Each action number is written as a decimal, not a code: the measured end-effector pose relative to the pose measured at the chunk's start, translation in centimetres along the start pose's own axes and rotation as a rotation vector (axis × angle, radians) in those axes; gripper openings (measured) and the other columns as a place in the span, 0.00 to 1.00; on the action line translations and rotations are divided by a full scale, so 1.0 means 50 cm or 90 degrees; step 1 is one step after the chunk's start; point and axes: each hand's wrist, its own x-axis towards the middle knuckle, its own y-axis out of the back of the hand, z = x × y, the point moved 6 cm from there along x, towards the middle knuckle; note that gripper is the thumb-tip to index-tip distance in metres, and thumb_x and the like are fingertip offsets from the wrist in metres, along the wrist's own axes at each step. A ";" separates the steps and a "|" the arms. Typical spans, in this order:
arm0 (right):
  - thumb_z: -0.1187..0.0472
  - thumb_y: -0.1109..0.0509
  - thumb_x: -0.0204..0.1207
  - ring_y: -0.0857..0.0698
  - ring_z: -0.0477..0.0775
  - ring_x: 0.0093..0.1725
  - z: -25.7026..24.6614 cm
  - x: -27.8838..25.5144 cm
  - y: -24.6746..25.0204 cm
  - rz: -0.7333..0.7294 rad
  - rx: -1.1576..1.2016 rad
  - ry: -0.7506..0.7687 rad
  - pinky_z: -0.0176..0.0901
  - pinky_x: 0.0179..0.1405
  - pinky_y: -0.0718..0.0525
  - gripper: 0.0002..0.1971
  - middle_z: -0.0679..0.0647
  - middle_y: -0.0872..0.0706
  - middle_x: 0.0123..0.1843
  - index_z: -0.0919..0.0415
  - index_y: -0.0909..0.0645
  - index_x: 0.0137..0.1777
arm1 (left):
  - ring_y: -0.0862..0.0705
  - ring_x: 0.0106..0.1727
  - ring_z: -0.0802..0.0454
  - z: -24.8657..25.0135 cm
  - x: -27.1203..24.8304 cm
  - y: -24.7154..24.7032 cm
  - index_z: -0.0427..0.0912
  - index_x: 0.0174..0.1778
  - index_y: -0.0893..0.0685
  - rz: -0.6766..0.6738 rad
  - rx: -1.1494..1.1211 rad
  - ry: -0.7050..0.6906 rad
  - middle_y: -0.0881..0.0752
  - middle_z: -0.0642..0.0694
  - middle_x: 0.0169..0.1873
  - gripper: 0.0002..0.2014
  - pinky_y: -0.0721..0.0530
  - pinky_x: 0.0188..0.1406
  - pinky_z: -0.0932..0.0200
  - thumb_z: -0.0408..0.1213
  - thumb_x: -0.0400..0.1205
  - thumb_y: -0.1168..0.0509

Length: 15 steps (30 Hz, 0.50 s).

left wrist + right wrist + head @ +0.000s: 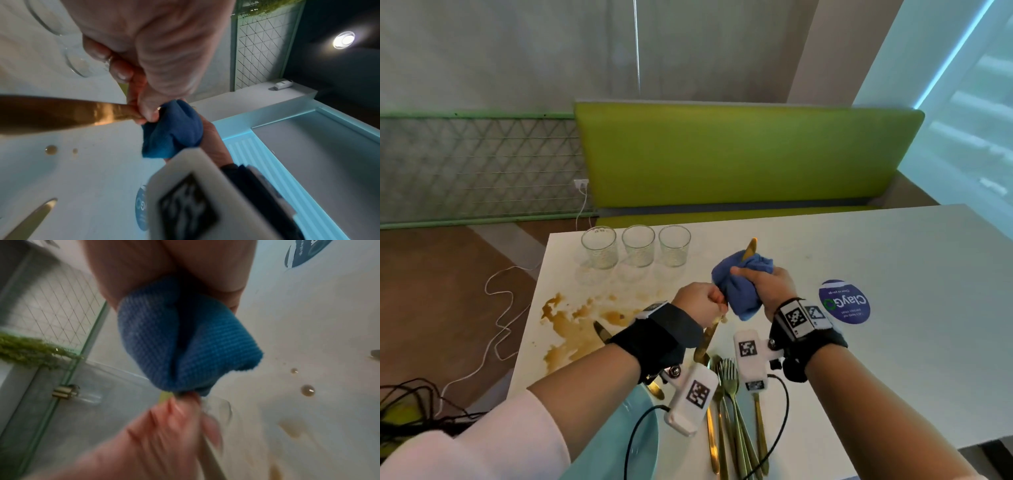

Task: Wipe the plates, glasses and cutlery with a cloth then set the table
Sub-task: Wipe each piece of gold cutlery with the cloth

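Note:
My left hand grips the handle of a gold knife above the white table. My right hand squeezes a blue cloth bunched round the blade, and only the tip pokes out above it. In the left wrist view the knife runs left from the cloth. In the right wrist view the cloth fills the centre. Three glasses stand in a row at the far left. More gold cutlery lies near me beside a teal plate.
A brown spill spreads over the table's left side, with another knife lying at its edge. A round blue sticker sits right of my hands. A green bench stands behind the table. Cables trail on the floor at left.

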 end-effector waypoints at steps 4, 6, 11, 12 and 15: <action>0.55 0.28 0.74 0.19 0.57 0.52 -0.063 0.036 0.069 0.102 0.055 -0.005 0.46 0.45 0.19 0.14 0.58 0.21 0.45 0.65 0.21 0.50 | 0.15 0.49 0.46 -0.006 -0.018 -0.017 0.38 0.49 0.13 -0.010 -0.005 0.004 0.10 0.40 0.50 0.07 0.21 0.51 0.59 0.35 0.78 0.32; 0.51 0.32 0.76 0.20 0.59 0.61 -0.083 0.051 0.107 0.136 0.118 -0.020 0.48 0.60 0.22 0.17 0.57 0.22 0.48 0.65 0.22 0.56 | 0.18 0.43 0.52 -0.022 -0.027 -0.026 0.38 0.50 0.14 0.003 -0.027 0.021 0.10 0.41 0.49 0.07 0.23 0.46 0.64 0.35 0.79 0.32; 0.51 0.31 0.76 0.16 0.55 0.44 -0.037 0.026 0.097 0.028 0.215 -0.009 0.51 0.52 0.17 0.10 0.54 0.17 0.42 0.58 0.21 0.43 | 0.20 0.46 0.51 -0.029 -0.016 0.006 0.33 0.54 0.15 0.086 -0.180 0.072 0.11 0.37 0.53 0.10 0.25 0.49 0.62 0.34 0.81 0.35; 0.51 0.31 0.76 0.15 0.56 0.46 -0.011 0.013 0.074 -0.015 0.237 -0.023 0.50 0.52 0.17 0.12 0.57 0.15 0.46 0.61 0.20 0.45 | 0.19 0.47 0.49 -0.017 -0.012 0.008 0.33 0.54 0.15 0.084 -0.168 0.065 0.12 0.36 0.54 0.10 0.25 0.48 0.62 0.33 0.81 0.35; 0.58 0.30 0.76 0.15 0.63 0.53 0.031 -0.041 -0.008 -0.149 0.214 -0.053 0.55 0.62 0.19 0.13 0.64 0.13 0.49 0.69 0.18 0.50 | 0.18 0.60 0.38 0.020 -0.007 0.001 0.32 0.57 0.15 0.070 -0.059 0.026 0.14 0.33 0.58 0.13 0.23 0.60 0.54 0.31 0.82 0.40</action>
